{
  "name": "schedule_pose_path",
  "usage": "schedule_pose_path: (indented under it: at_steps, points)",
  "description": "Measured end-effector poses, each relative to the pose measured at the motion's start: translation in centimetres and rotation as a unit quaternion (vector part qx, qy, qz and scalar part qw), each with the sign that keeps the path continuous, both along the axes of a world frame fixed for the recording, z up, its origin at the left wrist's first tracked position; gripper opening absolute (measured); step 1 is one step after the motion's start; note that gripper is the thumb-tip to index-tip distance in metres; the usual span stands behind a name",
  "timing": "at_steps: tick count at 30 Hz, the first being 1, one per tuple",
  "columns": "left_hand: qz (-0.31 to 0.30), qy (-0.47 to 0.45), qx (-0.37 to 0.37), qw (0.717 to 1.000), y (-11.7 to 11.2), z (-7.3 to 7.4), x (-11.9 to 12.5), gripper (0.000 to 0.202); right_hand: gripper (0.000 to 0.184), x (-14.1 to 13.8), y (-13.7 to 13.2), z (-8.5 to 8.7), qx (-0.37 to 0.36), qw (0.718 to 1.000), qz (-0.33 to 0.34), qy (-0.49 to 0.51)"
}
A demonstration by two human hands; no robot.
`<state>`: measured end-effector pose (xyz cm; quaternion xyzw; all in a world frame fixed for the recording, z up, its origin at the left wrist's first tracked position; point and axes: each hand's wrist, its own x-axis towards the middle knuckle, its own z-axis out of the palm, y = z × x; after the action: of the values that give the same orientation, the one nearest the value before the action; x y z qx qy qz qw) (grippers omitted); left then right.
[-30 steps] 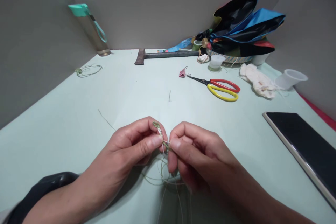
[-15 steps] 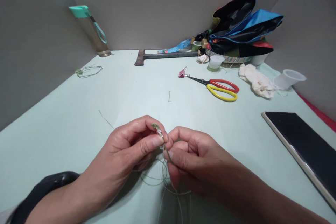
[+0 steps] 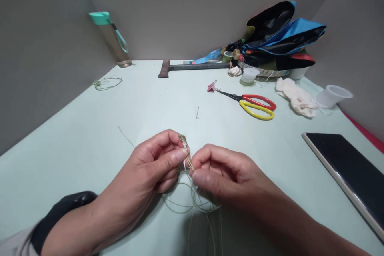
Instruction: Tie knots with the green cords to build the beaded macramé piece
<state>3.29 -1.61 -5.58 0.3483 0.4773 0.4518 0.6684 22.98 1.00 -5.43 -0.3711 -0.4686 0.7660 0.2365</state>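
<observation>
My left hand [image 3: 150, 168] pinches a small knotted piece of green and white cord [image 3: 183, 144] between thumb and forefinger. My right hand [image 3: 225, 174] is closed beside it, pinching the green threads just below the knotted part. Loose green threads [image 3: 186, 204] loop down onto the pale green table [image 3: 75, 144] under both hands and trail toward me. The fingertips of the two hands almost touch.
Red and yellow scissors [image 3: 255, 105] with a pink binder clip [image 3: 211, 87] lie at mid right. A dark tablet [image 3: 348, 172] is at the right edge. A hammer [image 3: 186, 67], a bottle [image 3: 112, 38], plastic cups [image 3: 331, 96], a cloth [image 3: 295, 97] and coloured bags [image 3: 276, 36] stand at the back. A coil of cord [image 3: 106, 83] lies far left.
My right hand has slid its pinch down along the threads and closed in under the knot. The view has shifted slightly; the left hand keeps its hold.
</observation>
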Motion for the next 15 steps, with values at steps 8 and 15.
schedule_pose_path:
  at_steps: [8, 15]
  points:
    - [0.011, 0.013, 0.024, 1.0, -0.2, 0.3, -0.4, 0.031, 0.023, 1.0, 0.9, -0.7, 0.157, 0.986, -0.036, -0.05]
    - [0.02, -0.039, 0.022, 0.999, 0.0, 0.5, -0.6, 0.026, 0.034, 2.9, 2.2, 0.6, 0.105, 0.992, -0.072, 0.022]
